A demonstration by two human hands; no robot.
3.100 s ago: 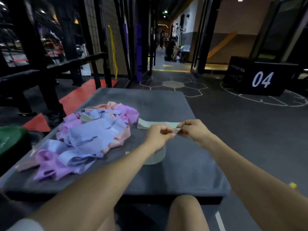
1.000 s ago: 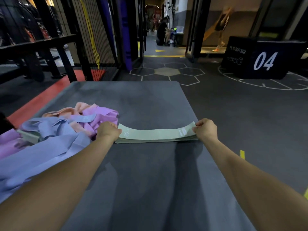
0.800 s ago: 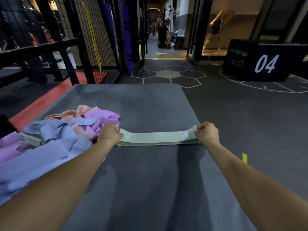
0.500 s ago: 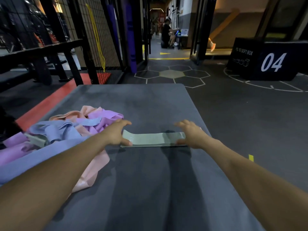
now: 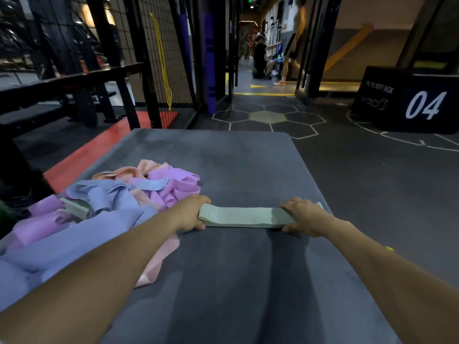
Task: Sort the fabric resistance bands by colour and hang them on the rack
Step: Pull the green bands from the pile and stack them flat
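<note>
A pale green fabric band [image 5: 244,217] lies flat across the middle of the grey padded platform [image 5: 223,155]. My left hand [image 5: 192,213] grips its left end, fingers over the top and thumb at the near edge. My right hand [image 5: 301,214] grips the right end the same way. To the left sits a tangled pile of bands [image 5: 104,209]: blue, purple, peach and pink ones, with another pale green band [image 5: 74,207] among them.
A black box marked 04 [image 5: 409,108] stands on the floor at the right. A black frame and wire mesh wall with a hanging yellow band [image 5: 161,58] rise at the back left. People are in the far corridor [image 5: 273,55].
Half a second ago both hands lay flat with spread fingers on the green band; now their fingers are curled round its ends. The band lies in about the same place.
</note>
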